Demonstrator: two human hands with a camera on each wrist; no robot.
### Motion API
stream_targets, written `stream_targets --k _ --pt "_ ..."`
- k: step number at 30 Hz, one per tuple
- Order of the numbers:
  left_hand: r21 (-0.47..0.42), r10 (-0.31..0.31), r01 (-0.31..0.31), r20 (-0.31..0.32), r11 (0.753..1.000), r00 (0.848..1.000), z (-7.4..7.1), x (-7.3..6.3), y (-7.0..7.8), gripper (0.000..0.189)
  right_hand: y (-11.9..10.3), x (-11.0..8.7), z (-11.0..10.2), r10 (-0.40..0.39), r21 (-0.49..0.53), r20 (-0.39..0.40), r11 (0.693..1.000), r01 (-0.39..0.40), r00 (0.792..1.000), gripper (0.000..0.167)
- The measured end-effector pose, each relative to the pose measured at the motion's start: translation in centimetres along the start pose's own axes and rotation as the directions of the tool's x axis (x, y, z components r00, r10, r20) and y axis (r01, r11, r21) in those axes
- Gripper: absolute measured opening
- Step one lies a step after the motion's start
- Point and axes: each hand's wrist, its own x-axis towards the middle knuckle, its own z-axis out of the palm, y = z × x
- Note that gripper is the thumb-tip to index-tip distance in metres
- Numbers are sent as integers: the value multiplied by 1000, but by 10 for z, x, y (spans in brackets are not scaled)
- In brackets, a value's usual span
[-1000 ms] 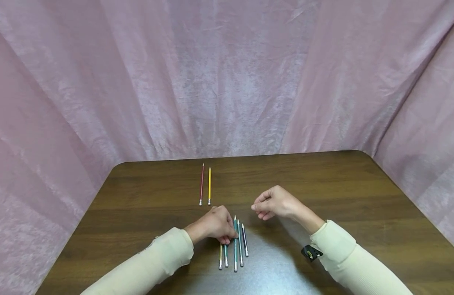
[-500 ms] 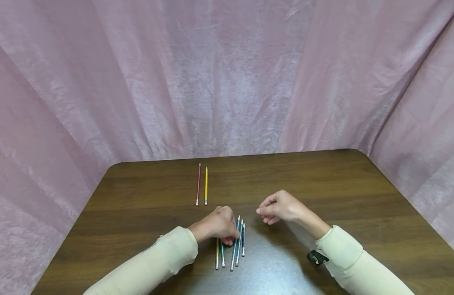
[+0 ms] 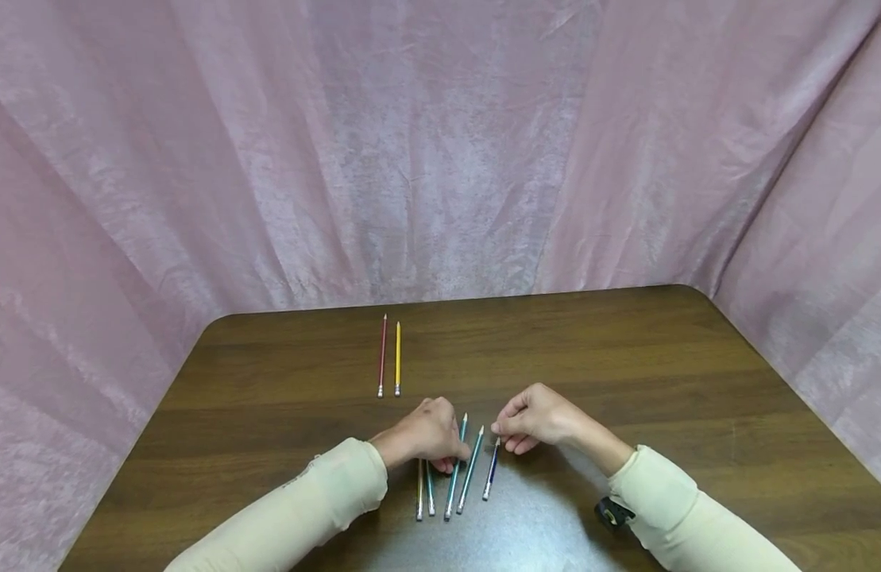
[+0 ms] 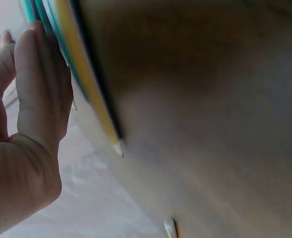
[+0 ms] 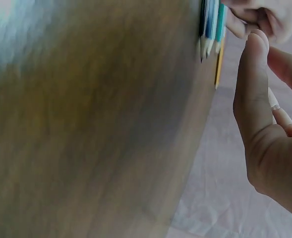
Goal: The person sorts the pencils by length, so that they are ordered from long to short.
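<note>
In the head view, my left hand (image 3: 433,435) is over a row of pencils, its thumb near the teal pencil (image 3: 452,488); its fingers cover part of the row. Left of that lie a yellow-and-dark pencil (image 3: 419,496) and a teal-green pencil (image 3: 430,492), their upper parts hidden by the hand. A second teal pencil (image 3: 471,469) slants to the right. Just beyond it, a dark blue pencil (image 3: 491,475) lies with its tip under the fingertips of my right hand (image 3: 536,417). Whether those fingertips touch it I cannot tell.
Farther back on the brown wooden table (image 3: 590,342), a red pencil (image 3: 382,357) and a yellow pencil (image 3: 398,357) lie side by side, tips away from me. A pink curtain (image 3: 440,159) hangs behind the table's far edge.
The dark blue pencil and the teal pencil beside it have shifted right, widening the gaps in the row. My right hand has come down closer to the pencils; the left has barely moved.
</note>
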Motion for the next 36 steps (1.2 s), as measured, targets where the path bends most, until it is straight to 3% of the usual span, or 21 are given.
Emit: stream_targets --k 11,20,26,31,36 --pt "-127 -1 -1 -15 992 1000 -38 -10 -6 15 1 6 21 45 -40 5 998 -45 999 12" --pt "-139 -34 25 -63 990 997 -64 -23 -21 10 -5 18 37 138 -150 -51 978 -144 989 19" --pt "-153 -73 56 -103 987 992 -70 -29 -33 11 -13 29 49 146 -248 -91 955 -165 985 24" --pt "-177 -91 71 -112 982 989 -68 -30 -39 10 -17 34 60 103 -337 -79 933 -124 992 26" --pt "-192 -100 78 -107 978 989 -66 -31 -42 9 -18 37 66 85 -352 -67 930 -103 994 23"
